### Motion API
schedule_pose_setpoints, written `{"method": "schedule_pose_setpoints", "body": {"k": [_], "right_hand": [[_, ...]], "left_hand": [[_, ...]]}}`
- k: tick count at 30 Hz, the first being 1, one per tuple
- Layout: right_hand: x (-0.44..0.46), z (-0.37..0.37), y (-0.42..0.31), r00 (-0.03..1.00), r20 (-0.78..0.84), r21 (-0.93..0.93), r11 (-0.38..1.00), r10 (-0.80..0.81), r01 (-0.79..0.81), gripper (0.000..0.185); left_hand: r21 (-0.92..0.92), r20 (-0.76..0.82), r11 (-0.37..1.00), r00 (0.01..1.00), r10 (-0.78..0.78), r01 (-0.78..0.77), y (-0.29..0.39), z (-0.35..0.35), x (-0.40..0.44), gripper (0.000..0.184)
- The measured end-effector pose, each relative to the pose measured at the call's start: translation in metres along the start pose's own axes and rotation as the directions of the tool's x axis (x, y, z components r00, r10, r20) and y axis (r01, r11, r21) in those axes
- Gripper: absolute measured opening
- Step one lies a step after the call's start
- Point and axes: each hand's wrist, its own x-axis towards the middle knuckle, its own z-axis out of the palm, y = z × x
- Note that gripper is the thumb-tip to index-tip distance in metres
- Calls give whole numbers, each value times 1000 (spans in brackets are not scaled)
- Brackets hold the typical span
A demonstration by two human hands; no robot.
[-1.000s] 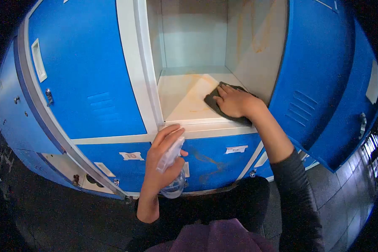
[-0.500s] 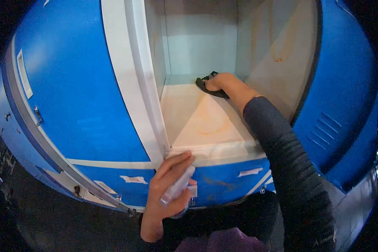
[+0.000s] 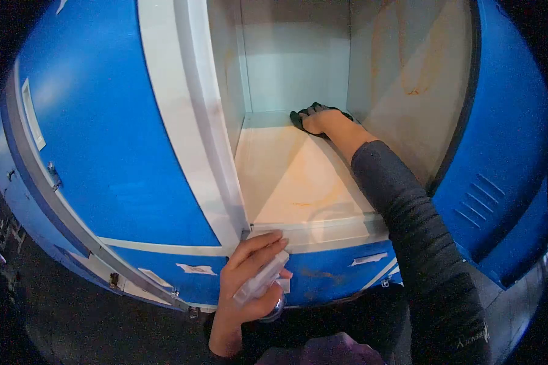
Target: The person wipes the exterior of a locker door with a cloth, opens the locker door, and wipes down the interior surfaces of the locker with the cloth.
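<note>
My right hand (image 3: 323, 120) reaches deep into an open locker compartment (image 3: 268, 176). It presses a dark cloth (image 3: 299, 120) flat on the compartment's pale floor, near the back, with the fingers over it. Much of the cloth is hidden under the hand. Below the compartment's front lip, my left hand (image 3: 240, 283) is closed around a spray bottle (image 3: 263, 281) with a whitish, see-through head. The palm and fingers cover part of the bottle. Yellowish-brown smears mark the floor and the right inner wall (image 3: 408, 91).
A shut blue locker door (image 3: 103, 134) is on the left, beside a white frame post (image 3: 179, 115). On the right stands an open blue door (image 3: 499, 152) with vent slots. Lower blue doors (image 3: 323, 274) carry torn white labels. Dark floor (image 3: 91, 322) shows at lower left.
My right hand has slid the cloth slightly to the right along the back of the compartment floor. My left hand, still around the spray bottle, sits a little lower in view.
</note>
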Motion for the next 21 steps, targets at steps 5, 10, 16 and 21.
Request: {"method": "schedule_pose_setpoints", "body": {"k": [5, 10, 16, 21], "right_hand": [[-67, -21, -8, 995, 71, 125, 989, 75, -83, 58], [-113, -8, -9, 990, 9, 142, 980, 139, -139, 61], [-212, 12, -4, 932, -343, 184, 965, -117, 188, 59], [-299, 37, 12, 671, -703, 105, 899, -235, 425, 38]], "left_hand": [[82, -5, 995, 998, 59, -59, 4, 1, 2, 53], [82, -29, 991, 993, 111, -108, 4, 7, 2, 60], [183, -80, 978, 990, 115, -99, 30, 19, -9, 59], [314, -133, 943, 979, 156, -108, 47, 18, -17, 68]]}}
